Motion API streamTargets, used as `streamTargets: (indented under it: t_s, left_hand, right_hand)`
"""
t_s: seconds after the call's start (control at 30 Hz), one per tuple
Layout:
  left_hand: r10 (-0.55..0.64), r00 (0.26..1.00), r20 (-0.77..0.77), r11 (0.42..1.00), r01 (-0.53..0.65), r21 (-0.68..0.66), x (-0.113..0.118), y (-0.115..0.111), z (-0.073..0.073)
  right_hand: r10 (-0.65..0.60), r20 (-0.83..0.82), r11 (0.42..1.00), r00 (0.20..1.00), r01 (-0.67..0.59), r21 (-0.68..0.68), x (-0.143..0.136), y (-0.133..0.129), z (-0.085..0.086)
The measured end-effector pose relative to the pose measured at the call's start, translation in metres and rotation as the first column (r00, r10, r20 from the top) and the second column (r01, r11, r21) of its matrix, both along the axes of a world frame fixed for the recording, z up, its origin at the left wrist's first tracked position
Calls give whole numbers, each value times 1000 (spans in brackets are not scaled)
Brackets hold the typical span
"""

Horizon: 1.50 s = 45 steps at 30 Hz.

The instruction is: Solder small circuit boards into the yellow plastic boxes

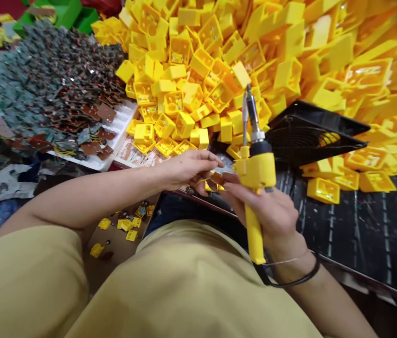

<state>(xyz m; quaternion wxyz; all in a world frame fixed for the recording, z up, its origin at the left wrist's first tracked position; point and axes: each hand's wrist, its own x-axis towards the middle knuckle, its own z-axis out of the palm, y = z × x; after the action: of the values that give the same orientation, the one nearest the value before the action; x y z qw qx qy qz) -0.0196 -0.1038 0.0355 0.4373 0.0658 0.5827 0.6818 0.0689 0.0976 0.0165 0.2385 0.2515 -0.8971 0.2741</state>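
Observation:
A yellow soldering gun (256,171) stands upright in my right hand (272,211), its metal tip pointing up and away from me. The fingertips of that same hand also reach toward a small brown circuit board (217,178). My left hand (193,169) is closed around the board's left side, with a thin yellow wire (203,180) between its fingers. Part of the board is hidden by the fingers. Both hands meet just over the table's front edge. Beyond them lies a big heap of yellow plastic housings (184,94).
Circuit boards (61,80) are piled at the left, some on a white foam tray (124,123). A black fan (314,134) rests against the housings at right, above the dark tabletop (353,225). Several yellow pieces (126,225) lie on the floor below. Green bins (57,14) stand behind.

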Motion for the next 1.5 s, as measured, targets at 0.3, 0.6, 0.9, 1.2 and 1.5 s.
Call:
streamTargets:
  t_s: [0.3,0.6,0.9,1.2,1.5]
  left_hand:
    - [-142,460,-877,987,-7,-163,27,-21,-7]
    - [85,-115,-990,958,-263,113,46,5,-9]
    - [31,-224,-974,952,-291,97,49,10,7]
    - [289,624,-726,957,-180,226,41,-18,4]
    - [-417,268,-869,818,-306,-487,8,-39,-13]
  right_hand:
    - [-116,188,788,975,205,-581,11,-4,12]
    - [-28,228,676,973,186,-713,19,-11,15]
    - [45,205,696,978,117,-709,22,-17,14]
    - [-25,79,931,997,51,-361,14,-14,-4]
    - [162,-63,983,985,-155,101,-30,-13,-29]
